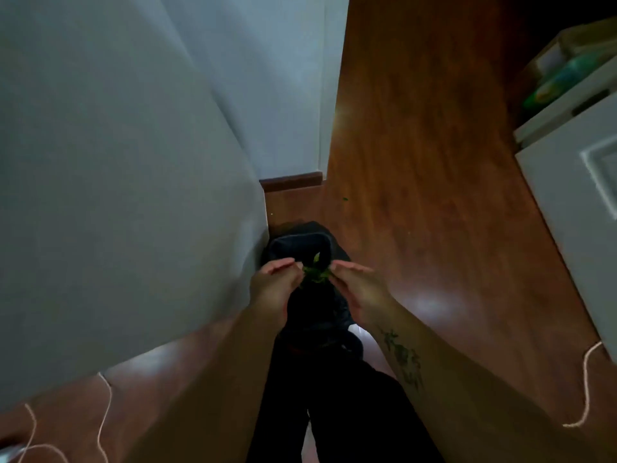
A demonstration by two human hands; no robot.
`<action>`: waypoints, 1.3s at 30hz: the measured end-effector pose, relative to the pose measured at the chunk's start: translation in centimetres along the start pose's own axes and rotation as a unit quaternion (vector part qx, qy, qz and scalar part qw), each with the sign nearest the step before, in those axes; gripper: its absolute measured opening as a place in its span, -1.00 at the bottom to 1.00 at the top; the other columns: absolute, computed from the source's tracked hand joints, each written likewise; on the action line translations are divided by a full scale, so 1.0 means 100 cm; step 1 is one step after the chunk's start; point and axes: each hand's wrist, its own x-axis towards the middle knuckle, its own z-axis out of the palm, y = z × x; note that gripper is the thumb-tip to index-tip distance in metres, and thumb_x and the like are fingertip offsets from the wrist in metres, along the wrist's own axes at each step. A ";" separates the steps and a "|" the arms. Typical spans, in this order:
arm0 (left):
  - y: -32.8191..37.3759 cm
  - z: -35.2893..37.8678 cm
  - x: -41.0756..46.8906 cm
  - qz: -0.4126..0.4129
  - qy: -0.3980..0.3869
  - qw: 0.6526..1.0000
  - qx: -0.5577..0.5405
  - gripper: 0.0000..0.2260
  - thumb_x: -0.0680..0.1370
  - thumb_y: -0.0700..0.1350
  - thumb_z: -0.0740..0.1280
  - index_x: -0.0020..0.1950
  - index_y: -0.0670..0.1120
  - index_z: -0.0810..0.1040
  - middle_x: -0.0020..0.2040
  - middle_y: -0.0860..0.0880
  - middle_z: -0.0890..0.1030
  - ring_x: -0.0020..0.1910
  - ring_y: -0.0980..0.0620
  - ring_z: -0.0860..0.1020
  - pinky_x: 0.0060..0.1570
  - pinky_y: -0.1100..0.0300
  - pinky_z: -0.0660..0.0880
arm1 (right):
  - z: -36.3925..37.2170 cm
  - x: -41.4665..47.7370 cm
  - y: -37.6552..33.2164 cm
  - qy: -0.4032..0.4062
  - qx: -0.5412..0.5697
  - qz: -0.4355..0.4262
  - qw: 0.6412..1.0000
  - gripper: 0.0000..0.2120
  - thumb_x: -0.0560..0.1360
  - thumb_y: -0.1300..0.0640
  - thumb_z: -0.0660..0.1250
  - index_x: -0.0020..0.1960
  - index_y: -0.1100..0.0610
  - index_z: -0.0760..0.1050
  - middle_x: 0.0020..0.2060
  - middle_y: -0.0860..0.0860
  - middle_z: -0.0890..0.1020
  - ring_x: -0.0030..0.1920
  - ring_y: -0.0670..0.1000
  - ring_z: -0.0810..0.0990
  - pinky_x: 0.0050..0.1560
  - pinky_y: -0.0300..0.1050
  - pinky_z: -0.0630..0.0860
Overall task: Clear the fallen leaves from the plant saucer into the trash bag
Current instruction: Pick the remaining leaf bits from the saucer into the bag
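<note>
A black trash bag (300,243) stands open on the wooden floor against a pale wall. Right above its mouth I hold a small clump of green leaves (315,271) between both hands. My left hand (273,285) and my right hand (357,285) face each other with fingers extended, pinching the clump from either side. One leaf sticks up from the clump over the bag opening. The plant saucer is not in view.
A pale wall panel (117,178) fills the left side. A white cabinet (574,182) with boxes on top stands at the right. A single green leaf bit (345,198) lies on the wooden floor (417,162) beyond the bag. Thin white cords (586,389) trail on the floor.
</note>
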 end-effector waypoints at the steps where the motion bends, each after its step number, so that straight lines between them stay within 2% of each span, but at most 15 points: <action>1: -0.008 -0.002 0.012 0.004 -0.002 1.000 0.023 -0.90 0.53 -0.26 0.41 -0.08 -0.06 0.64 -0.04 -0.16 0.68 -0.09 -0.05 0.64 -0.10 0.18 0.54 | -0.003 0.010 0.009 -0.003 -0.004 0.019 1.000 -0.80 0.53 0.35 0.30 0.15 0.32 0.51 -0.04 0.17 0.61 -0.02 0.07 0.60 -0.06 -0.18 0.58; 4: -0.022 -0.008 0.036 0.019 0.001 0.997 0.068 -0.84 0.58 -0.21 0.35 -0.08 0.04 0.65 0.05 -0.09 0.67 0.01 -0.03 0.62 -0.08 0.20 0.49 | -0.011 0.031 0.025 -0.021 -0.028 0.076 0.997 -0.63 0.56 0.26 0.30 0.35 0.17 0.40 0.15 0.12 0.54 0.15 0.09 0.50 0.21 0.01 0.45; 6: -0.027 -0.009 0.045 0.025 0.003 0.997 0.076 -0.83 0.58 -0.21 0.34 -0.07 0.05 0.64 0.04 -0.07 0.67 0.00 -0.02 0.62 -0.11 0.23 0.48 | -0.013 0.042 0.031 -0.020 -0.057 0.086 0.994 -0.60 0.57 0.21 0.28 0.39 0.09 0.36 0.16 0.05 0.52 0.15 0.04 0.46 0.31 0.06 0.38; 8: -0.026 -0.008 0.047 0.027 0.002 0.996 0.081 -0.85 0.58 -0.22 0.34 -0.03 0.02 0.64 0.03 -0.07 0.67 0.00 0.01 0.62 -0.14 0.25 0.48 | -0.014 0.046 0.031 -0.012 -0.065 0.076 0.995 -0.64 0.58 0.21 0.27 0.37 0.10 0.38 0.14 0.05 0.52 0.15 0.03 0.46 0.35 0.03 0.34; 10: -0.025 -0.008 0.046 0.026 0.000 0.997 0.068 -0.88 0.58 -0.23 0.34 0.04 -0.06 0.62 0.01 -0.10 0.67 -0.01 0.02 0.63 -0.12 0.25 0.49 | -0.015 0.045 0.029 0.008 -0.072 0.058 0.996 -0.78 0.57 0.23 0.28 0.21 0.15 0.48 0.05 0.07 0.56 0.16 0.07 0.51 0.28 -0.03 0.41; 12: -0.019 -0.008 0.038 0.034 -0.001 0.997 0.063 -0.91 0.58 -0.25 0.34 0.01 -0.11 0.62 -0.05 -0.11 0.67 -0.04 0.01 0.64 -0.10 0.24 0.50 | -0.014 0.039 0.024 0.029 -0.093 0.037 0.995 -0.96 0.56 0.24 0.31 0.00 0.17 0.52 -0.08 0.08 0.58 0.05 0.07 0.56 0.15 -0.07 0.51; 15: -0.004 -0.008 0.016 0.058 0.001 0.995 0.084 -0.97 0.55 -0.25 0.38 -0.05 -0.16 0.62 -0.15 -0.14 0.66 -0.19 -0.01 0.63 -0.20 0.26 0.55 | -0.011 0.021 0.013 0.041 -0.114 -0.003 0.993 -0.93 0.51 0.26 0.37 -0.14 0.19 0.51 -0.19 0.10 0.58 -0.14 0.02 0.58 0.00 -0.13 0.58; 17: 0.009 -0.010 -0.005 0.073 0.003 0.993 0.095 -0.99 0.54 -0.24 0.41 -0.07 -0.17 0.61 -0.21 -0.13 0.65 -0.29 0.00 0.60 -0.32 0.31 0.56 | -0.006 -0.001 0.001 0.037 -0.119 -0.012 0.992 -0.92 0.49 0.28 0.38 -0.11 0.17 0.50 -0.20 0.10 0.60 -0.16 0.02 0.59 -0.03 -0.14 0.58; 19: 0.029 -0.010 -0.032 0.078 0.002 0.992 0.097 -0.96 0.56 -0.22 0.39 -0.09 -0.15 0.60 -0.20 -0.12 0.66 -0.30 0.00 0.60 -0.37 0.34 0.56 | 0.001 -0.029 -0.017 0.028 -0.114 -0.019 0.993 -0.88 0.48 0.29 0.38 -0.06 0.11 0.49 -0.17 0.10 0.63 -0.14 0.03 0.61 -0.07 -0.13 0.57; 23: 0.073 -0.009 -0.094 0.072 -0.014 0.994 0.079 -0.90 0.63 -0.19 0.28 -0.04 -0.10 0.58 -0.08 -0.15 0.69 -0.18 -0.07 0.67 -0.20 0.21 0.59 | 0.022 -0.094 -0.065 0.012 -0.124 -0.054 0.991 -0.87 0.52 0.23 0.33 0.06 0.09 0.50 -0.06 0.12 0.66 -0.03 0.08 0.63 0.00 -0.09 0.56; 25: 0.101 -0.008 -0.126 0.090 -0.021 0.993 0.079 -0.89 0.63 -0.15 0.28 0.01 -0.12 0.59 -0.07 -0.14 0.71 -0.13 -0.09 0.68 -0.15 0.17 0.58 | 0.038 -0.126 -0.095 0.012 -0.136 -0.083 0.987 -0.85 0.54 0.19 0.30 0.11 0.14 0.52 -0.03 0.12 0.67 -0.03 0.09 0.63 -0.08 -0.13 0.57; 28: 0.150 -0.011 -0.179 0.135 -0.037 0.989 0.050 -0.85 0.62 -0.13 0.30 0.03 -0.18 0.60 -0.10 -0.15 0.71 -0.18 -0.07 0.67 -0.16 0.16 0.58 | 0.069 -0.183 -0.143 0.003 -0.169 -0.149 0.974 -0.89 0.54 0.20 0.31 0.04 0.15 0.57 -0.07 0.12 0.67 -0.13 0.06 0.63 -0.25 -0.20 0.53; 32: 0.210 -0.018 -0.220 0.200 -0.066 0.977 0.036 -0.86 0.60 -0.14 0.34 0.00 -0.21 0.60 -0.15 -0.17 0.71 -0.19 -0.10 0.70 -0.13 0.13 0.64 | 0.113 -0.220 -0.187 -0.004 -0.205 -0.219 0.954 -0.84 0.53 0.23 0.31 0.08 0.23 0.57 -0.07 0.15 0.67 -0.16 0.07 0.61 -0.17 -0.09 0.53; 35: 0.257 -0.043 -0.248 0.273 -0.082 0.957 0.054 -0.83 0.57 -0.09 0.37 -0.08 -0.19 0.59 -0.17 -0.15 0.71 -0.19 -0.08 0.70 -0.07 0.09 0.66 | 0.153 -0.249 -0.200 -0.022 -0.231 -0.265 0.936 -0.86 0.56 0.18 0.28 0.08 0.16 0.54 -0.06 0.10 0.67 -0.16 0.03 0.62 -0.21 -0.15 0.53; 39: 0.314 -0.100 -0.257 0.344 -0.038 0.934 0.092 -0.78 0.58 0.01 0.35 -0.13 -0.12 0.58 -0.16 -0.07 0.71 -0.20 -0.03 0.67 -0.10 0.12 0.64 | 0.212 -0.271 -0.193 -0.026 -0.269 -0.316 0.909 -0.85 0.57 0.12 0.27 0.10 0.10 0.55 -0.06 0.03 0.65 -0.09 0.03 0.64 -0.13 -0.15 0.59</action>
